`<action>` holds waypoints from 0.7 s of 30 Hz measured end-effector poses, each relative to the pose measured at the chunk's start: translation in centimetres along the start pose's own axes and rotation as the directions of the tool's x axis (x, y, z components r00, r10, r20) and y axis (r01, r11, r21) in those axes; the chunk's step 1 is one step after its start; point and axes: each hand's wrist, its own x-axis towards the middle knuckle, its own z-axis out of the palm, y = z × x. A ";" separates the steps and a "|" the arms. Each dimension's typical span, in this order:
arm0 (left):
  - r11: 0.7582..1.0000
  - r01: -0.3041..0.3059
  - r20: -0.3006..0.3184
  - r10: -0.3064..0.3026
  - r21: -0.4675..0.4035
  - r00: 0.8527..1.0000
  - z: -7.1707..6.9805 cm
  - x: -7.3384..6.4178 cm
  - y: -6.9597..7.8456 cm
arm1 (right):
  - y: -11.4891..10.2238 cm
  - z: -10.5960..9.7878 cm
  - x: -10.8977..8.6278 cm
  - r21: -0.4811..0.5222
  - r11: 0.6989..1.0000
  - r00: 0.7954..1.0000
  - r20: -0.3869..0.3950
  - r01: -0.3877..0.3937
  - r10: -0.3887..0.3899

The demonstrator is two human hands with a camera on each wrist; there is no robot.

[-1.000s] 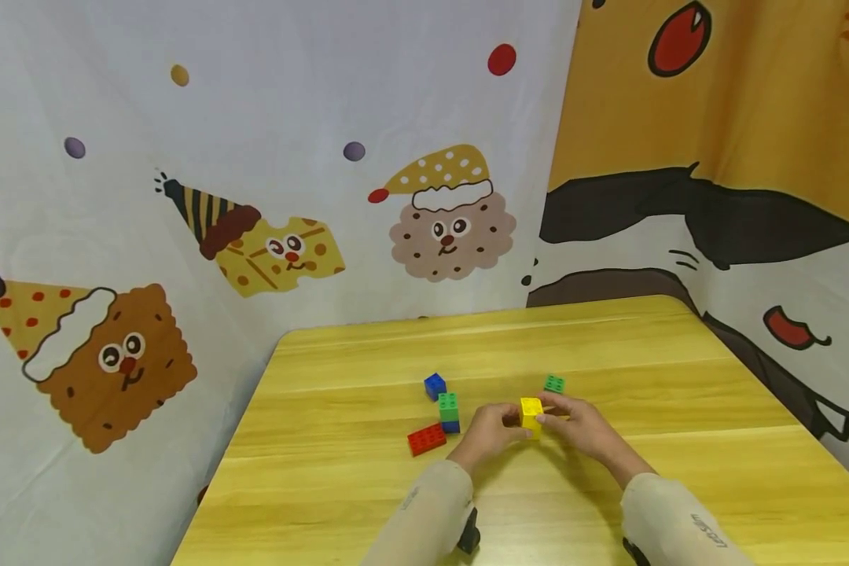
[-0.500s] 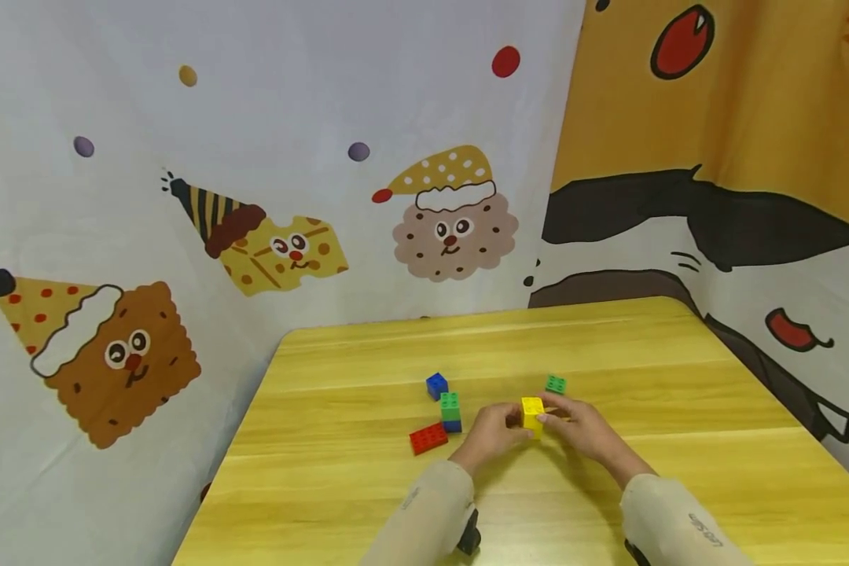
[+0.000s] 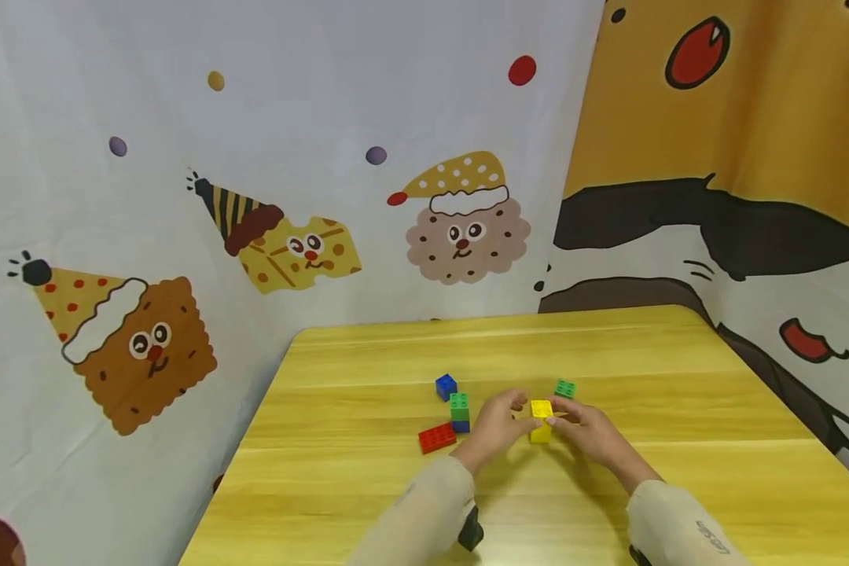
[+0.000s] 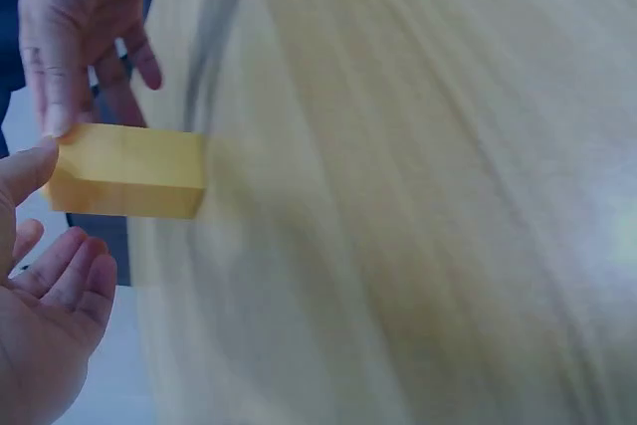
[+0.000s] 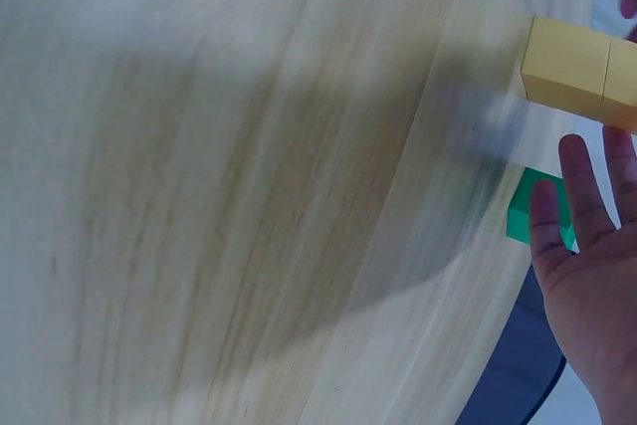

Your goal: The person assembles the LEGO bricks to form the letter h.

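Observation:
A yellow tower of stacked toy blocks [image 3: 541, 423] stands upright on the table between the hands. My right hand [image 3: 590, 432] pinches its top part between thumb and index finger, the other fingers loose. My left hand [image 3: 497, 426] is on the tower's other side; its fingers are off the block, and the thumb tip is at or very near it. In the left wrist view the yellow tower [image 4: 129, 171] shows a smooth side, with the left hand [image 4: 50, 316] relaxed beside it. In the right wrist view a seam crosses the yellow tower [image 5: 572, 65].
Left of the hands lie a red eight-stud brick [image 3: 436, 438], a green-on-blue stack [image 3: 459, 412] and a single blue block [image 3: 446, 386]. Behind the right hand sits a small green block [image 3: 564, 388]. A cartoon-printed curtain [image 3: 311, 102] hangs behind the wooden table [image 3: 368, 354].
My left fingers have lifted away from the yellow tower and spread, while the right hand stays on it. The head view has shifted slightly; the other blocks keep their places.

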 end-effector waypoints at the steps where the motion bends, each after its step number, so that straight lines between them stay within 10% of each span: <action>1: 1.000 -0.005 0.000 0.005 0.000 1.000 -0.2 0.0 0.3 | 0.0 0.0 0.0 0.000 1.000 1.000 0.001 -0.005 0.005; 21: 0.989 -0.146 -0.059 0.144 -0.036 0.988 -6.6 -0.3 2.4 | 0.1 0.3 -0.2 0.014 1.000 1.000 -0.011 -0.027 0.027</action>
